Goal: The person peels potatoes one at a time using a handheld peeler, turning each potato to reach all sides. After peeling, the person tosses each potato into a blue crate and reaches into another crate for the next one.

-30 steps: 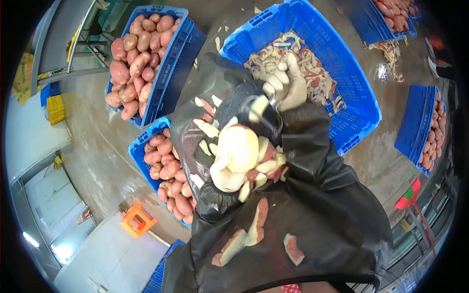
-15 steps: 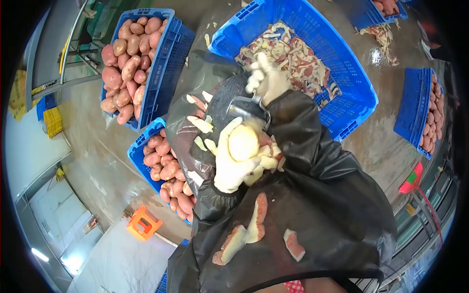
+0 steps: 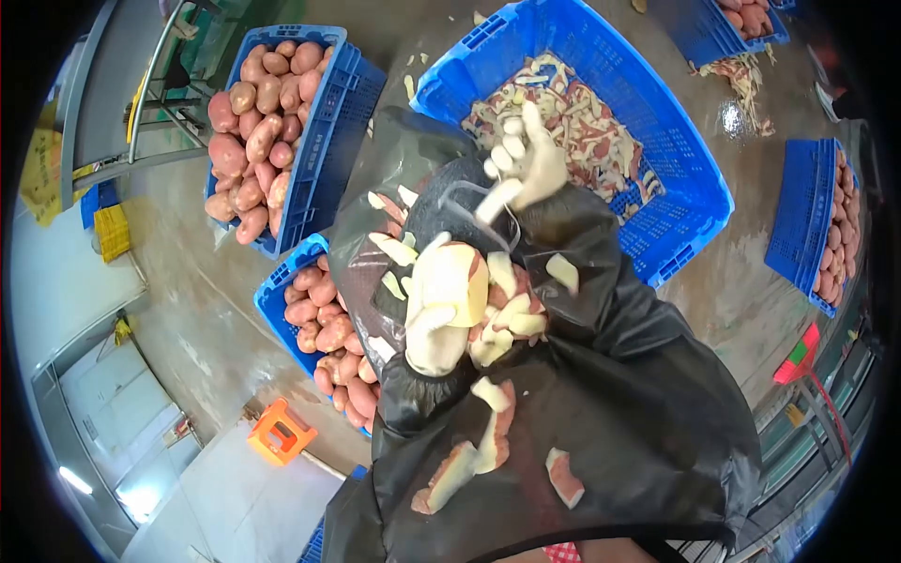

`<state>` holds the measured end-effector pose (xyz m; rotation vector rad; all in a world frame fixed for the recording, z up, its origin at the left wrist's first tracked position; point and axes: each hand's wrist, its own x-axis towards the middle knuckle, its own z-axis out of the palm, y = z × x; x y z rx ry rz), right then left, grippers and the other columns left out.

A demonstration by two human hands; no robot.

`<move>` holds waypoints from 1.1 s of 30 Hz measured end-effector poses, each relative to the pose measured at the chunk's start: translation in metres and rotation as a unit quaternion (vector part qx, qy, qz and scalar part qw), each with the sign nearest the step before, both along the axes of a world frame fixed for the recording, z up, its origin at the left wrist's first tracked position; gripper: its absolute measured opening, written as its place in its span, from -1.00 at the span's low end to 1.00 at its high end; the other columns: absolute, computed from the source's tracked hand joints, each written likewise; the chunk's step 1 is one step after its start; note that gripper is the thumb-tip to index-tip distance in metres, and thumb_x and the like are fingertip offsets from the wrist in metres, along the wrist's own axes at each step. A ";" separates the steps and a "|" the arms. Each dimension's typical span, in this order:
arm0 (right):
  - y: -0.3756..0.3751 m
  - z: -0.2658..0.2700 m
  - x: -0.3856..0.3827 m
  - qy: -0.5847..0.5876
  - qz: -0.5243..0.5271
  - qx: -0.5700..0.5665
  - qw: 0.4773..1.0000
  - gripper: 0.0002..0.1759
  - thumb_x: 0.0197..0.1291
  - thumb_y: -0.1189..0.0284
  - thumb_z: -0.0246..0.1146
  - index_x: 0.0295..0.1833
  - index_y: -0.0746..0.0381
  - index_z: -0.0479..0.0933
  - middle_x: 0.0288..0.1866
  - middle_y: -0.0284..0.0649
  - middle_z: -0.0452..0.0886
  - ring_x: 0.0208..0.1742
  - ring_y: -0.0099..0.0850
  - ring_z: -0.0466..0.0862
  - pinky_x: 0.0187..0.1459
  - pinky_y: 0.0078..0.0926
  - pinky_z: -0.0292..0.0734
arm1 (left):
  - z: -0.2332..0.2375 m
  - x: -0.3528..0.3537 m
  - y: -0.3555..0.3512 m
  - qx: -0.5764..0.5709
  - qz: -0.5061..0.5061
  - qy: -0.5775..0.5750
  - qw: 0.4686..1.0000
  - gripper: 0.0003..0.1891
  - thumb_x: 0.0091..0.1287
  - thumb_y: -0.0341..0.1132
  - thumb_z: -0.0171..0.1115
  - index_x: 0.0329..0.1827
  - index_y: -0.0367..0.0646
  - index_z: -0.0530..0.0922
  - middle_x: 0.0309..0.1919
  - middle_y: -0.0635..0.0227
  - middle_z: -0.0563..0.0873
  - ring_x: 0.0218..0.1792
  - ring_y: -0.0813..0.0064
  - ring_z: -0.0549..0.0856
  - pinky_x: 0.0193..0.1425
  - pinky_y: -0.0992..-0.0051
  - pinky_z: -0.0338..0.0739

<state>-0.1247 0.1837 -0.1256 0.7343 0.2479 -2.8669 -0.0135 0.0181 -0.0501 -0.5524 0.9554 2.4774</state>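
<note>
My left hand (image 3: 434,342), in a white glove, is closed around a mostly peeled potato (image 3: 449,280). Some red skin still shows on the potato's right side. Above it, my right hand (image 3: 537,167), also gloved, grips a peeler (image 3: 462,199) with a wide metal frame. The peeler is apart from the potato and partly blurred, with a pale strip of peel (image 3: 500,201) at it. Peelings (image 3: 511,319) are heaped on my lap beside the potato. More strips (image 3: 493,441) lie on my black apron (image 3: 610,413), and one loose piece (image 3: 562,273) is by my right sleeve.
A large blue crate (image 3: 676,169) ahead holds many peelings. To the left, one blue crate (image 3: 324,150) is full of red potatoes, with another (image 3: 272,291) nearer me. A further potato crate (image 3: 798,216) stands right. An orange stool (image 3: 281,432) is at lower left.
The peeler has come away from the potato. The potato has turned, showing red skin on its right side. New peel pieces appear by my right sleeve and on the apron.
</note>
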 end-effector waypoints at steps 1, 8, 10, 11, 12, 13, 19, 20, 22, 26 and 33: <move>-0.002 0.010 0.007 0.006 0.056 -0.101 0.993 -0.61 0.31 0.02 0.05 -0.34 0.12 0.36 -0.69 -0.43 0.26 -0.62 -0.46 0.35 -0.51 -0.37 0.34 | 0.006 -0.002 0.007 -0.052 0.006 0.023 0.998 -0.10 -0.18 -0.44 0.34 0.35 -0.23 0.14 0.11 0.16 0.46 0.14 0.23 0.48 0.16 0.31 0.46; 0.000 -0.012 0.005 0.050 -0.043 -0.049 0.997 -0.65 0.36 0.19 0.00 -0.35 0.25 0.35 -0.66 -0.38 0.32 -0.64 -0.57 0.37 -0.49 -0.54 0.37 | 0.000 0.008 0.012 -0.079 0.014 0.045 0.996 -0.05 -0.19 -0.59 0.34 0.39 -0.14 0.10 0.13 0.20 0.42 0.16 0.23 0.46 0.22 0.29 0.45; -0.021 0.038 0.032 0.176 0.109 0.177 0.962 -0.64 0.36 0.20 0.00 -0.38 0.25 0.33 -0.67 -0.37 0.30 -0.65 -0.57 0.35 -0.51 -0.54 0.37 | -0.005 0.011 0.007 -0.057 0.012 0.001 0.998 -0.07 -0.16 -0.61 0.32 0.38 -0.12 0.10 0.13 0.20 0.41 0.13 0.24 0.48 0.21 0.29 0.46; -0.025 0.054 0.030 0.031 0.125 0.059 0.990 -0.63 0.36 0.19 0.01 -0.40 0.25 0.32 -0.68 -0.37 0.29 -0.67 -0.54 0.35 -0.54 -0.52 0.36 | 0.003 0.009 0.007 -0.055 -0.008 -0.006 0.998 -0.07 -0.17 -0.61 0.31 0.38 -0.13 0.10 0.12 0.20 0.41 0.13 0.25 0.48 0.21 0.29 0.45; -0.016 0.018 0.013 -0.011 0.084 0.005 0.996 -0.62 0.35 0.17 0.03 -0.40 0.25 0.32 -0.69 -0.36 0.29 -0.68 -0.51 0.38 -0.56 -0.46 0.38 | 0.009 0.005 0.009 -0.051 -0.028 -0.010 0.998 -0.07 -0.18 -0.62 0.30 0.37 -0.14 0.10 0.12 0.20 0.41 0.13 0.26 0.48 0.22 0.29 0.44; -0.008 -0.006 0.003 -0.010 0.022 0.031 0.999 -0.61 0.35 0.15 0.02 -0.40 0.24 0.33 -0.70 -0.36 0.29 -0.69 -0.49 0.39 -0.58 -0.43 0.38 | 0.008 0.009 0.008 -0.052 -0.026 -0.007 0.998 -0.07 -0.18 -0.62 0.30 0.37 -0.14 0.10 0.12 0.20 0.41 0.13 0.26 0.48 0.22 0.29 0.44; -0.002 0.001 0.006 -0.091 0.034 -0.014 0.995 -0.57 0.29 -0.07 -0.01 -0.46 0.02 0.35 -0.78 -0.49 0.23 -0.73 -0.53 0.31 -0.59 -0.51 0.26 | -0.004 0.009 0.008 0.008 0.008 -0.001 1.000 -0.27 0.07 -0.43 0.18 0.36 -0.16 0.11 0.13 0.14 0.42 0.06 0.20 0.53 0.16 0.25 0.47; 0.003 -0.001 -0.004 -0.067 -0.030 0.133 0.988 -0.56 0.30 -0.05 -0.01 -0.45 0.04 0.37 -0.77 -0.48 0.26 -0.73 -0.55 0.32 -0.60 -0.49 0.25 | -0.003 0.009 0.011 0.009 0.008 0.005 1.000 -0.27 0.07 -0.43 0.18 0.36 -0.16 0.11 0.13 0.14 0.42 0.06 0.20 0.53 0.16 0.25 0.47; 0.008 0.000 0.017 0.101 0.022 -0.209 0.972 -0.59 0.31 -0.01 0.01 -0.41 0.06 0.39 -0.73 -0.47 0.28 -0.72 -0.54 0.31 -0.61 -0.46 0.24 | 0.000 0.008 0.018 -0.017 0.088 -0.042 0.995 -0.33 0.18 -0.27 0.21 0.34 -0.17 0.14 0.12 0.14 0.44 0.05 0.22 0.54 0.14 0.27 0.49; -0.009 0.005 0.011 -0.033 0.051 -0.032 0.998 -0.63 0.30 0.08 0.09 -0.38 0.15 0.35 -0.69 -0.44 0.26 -0.66 -0.48 0.35 -0.53 -0.40 0.33 | -0.028 0.007 0.010 -0.090 0.019 0.024 0.995 -0.52 0.33 -0.10 0.10 0.22 -0.11 0.27 -0.03 0.21 0.55 -0.05 0.27 0.60 0.03 0.25 0.54; -0.005 -0.003 0.007 0.053 0.047 -0.063 0.995 -0.63 0.34 0.07 0.02 -0.40 0.09 0.37 -0.70 -0.44 0.29 -0.68 -0.49 0.38 -0.55 -0.41 0.35 | -0.019 0.007 0.000 0.107 -0.009 -0.116 0.987 -0.44 0.28 -0.05 0.14 0.28 -0.08 0.28 0.01 0.16 0.56 -0.07 0.17 0.62 -0.09 0.18 0.59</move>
